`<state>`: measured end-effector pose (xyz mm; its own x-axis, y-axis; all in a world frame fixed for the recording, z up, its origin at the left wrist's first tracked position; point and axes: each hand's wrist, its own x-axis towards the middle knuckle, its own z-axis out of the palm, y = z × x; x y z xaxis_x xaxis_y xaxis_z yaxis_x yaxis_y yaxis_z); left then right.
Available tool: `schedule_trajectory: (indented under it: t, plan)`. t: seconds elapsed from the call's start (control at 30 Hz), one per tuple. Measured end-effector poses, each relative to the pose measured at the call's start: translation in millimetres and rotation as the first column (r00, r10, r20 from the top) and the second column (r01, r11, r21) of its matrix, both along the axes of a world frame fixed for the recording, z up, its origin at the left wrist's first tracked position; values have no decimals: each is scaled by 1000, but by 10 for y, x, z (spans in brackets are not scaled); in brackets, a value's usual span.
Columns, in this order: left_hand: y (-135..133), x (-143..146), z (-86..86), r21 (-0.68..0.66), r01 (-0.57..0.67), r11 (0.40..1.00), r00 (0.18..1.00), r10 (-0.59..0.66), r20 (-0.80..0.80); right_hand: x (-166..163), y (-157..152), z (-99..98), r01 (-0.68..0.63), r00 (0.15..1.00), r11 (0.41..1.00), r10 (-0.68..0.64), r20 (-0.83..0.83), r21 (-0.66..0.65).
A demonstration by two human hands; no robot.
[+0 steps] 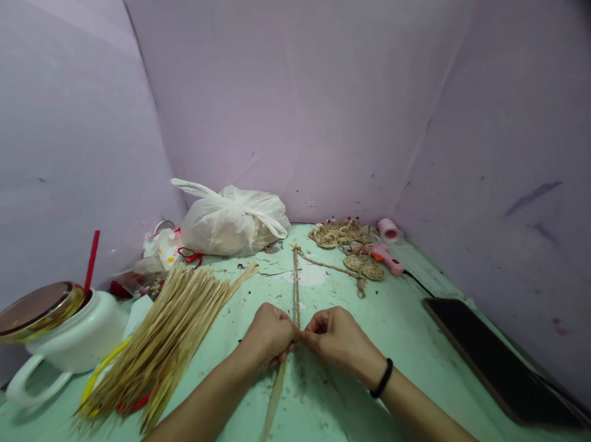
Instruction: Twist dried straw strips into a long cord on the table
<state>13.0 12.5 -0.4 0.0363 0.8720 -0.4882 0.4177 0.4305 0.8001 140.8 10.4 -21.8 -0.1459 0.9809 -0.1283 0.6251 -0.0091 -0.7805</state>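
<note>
My left hand (269, 334) and my right hand (335, 337) meet fingertip to fingertip on the green table (412, 320). Both pinch a thin braided straw cord (296, 281) that runs away from me toward the back. Loose flat straw strands (271, 402) trail from the pinch toward the front edge. A black band sits on my right wrist. A large bundle of dry straw strips (167, 335) lies just left of my left hand.
A white jar with a gold lid (56, 322) stands at the far left. A tied white plastic bag (233, 221) sits at the back. Coiled straw discs (347, 241), a pink glue gun (385, 255) and a pink roll (389, 229) lie back right. A dark flat slab (489, 356) rests at the right.
</note>
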Motion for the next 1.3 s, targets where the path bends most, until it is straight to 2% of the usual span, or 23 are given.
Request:
schedule_trajectory:
  t: [0.07,0.17,0.23,0.3,0.43,0.5,0.57,0.63,0.73,0.8,0.87,0.93,1.03,1.1,1.17,1.23,1.3]
  plan:
    - [8,-10,-19,-16,-17,1000,1000,17,1,-59,-75,57,12,998,999,-14,57,36]
    - [27,-50,-32,-68,-18,998,998,22,66,-155,-210,123,-5,986,985,-24,165,172]
    - [36,-79,-23,-59,11,998,991,-3,135,-195,-280,151,-32,972,970,-26,232,242]
    - [41,-101,-6,-23,41,999,986,-37,160,-202,-310,174,-65,965,965,-4,262,253]
    - [55,-131,5,0,56,998,983,-55,174,-101,-211,227,-153,974,981,131,186,115]
    - [66,-148,-7,-4,67,998,979,-65,194,-12,-102,235,-81,993,992,72,99,93]
    - [76,-164,-21,-7,90,996,975,-86,207,65,3,216,55,997,996,-51,-51,74]
    - [82,-174,-30,-1,110,994,969,-107,224,96,64,173,106,965,992,-121,-231,-74]
    - [84,-174,-39,7,112,994,963,-110,246,45,53,110,-68,909,944,-75,-410,-323]
    - [85,-171,-51,11,115,993,960,-114,257,-10,16,88,-136,895,915,-51,-443,-380]
    - [88,-173,-72,19,142,990,957,-143,252,-43,-5,74,-113,916,912,-58,-397,-395]
    - [95,-178,-96,29,181,983,959,-183,217,-38,0,53,-102,951,928,-14,-308,-358]
    - [103,-180,-121,46,223,974,959,-227,172,24,29,14,-170,979,970,146,-145,-174]
    - [100,-173,-128,53,231,972,956,-237,176,89,41,13,-238,971,970,237,-36,-47]
    - [87,-159,-135,48,214,976,959,-219,179,159,56,63,-272,962,962,271,23,23]
    - [74,-142,-146,36,176,984,972,-180,151,203,99,177,-194,981,979,195,-6,66]
    - [67,-127,-153,33,147,989,983,-150,105,172,193,339,-22,993,999,28,-113,49]
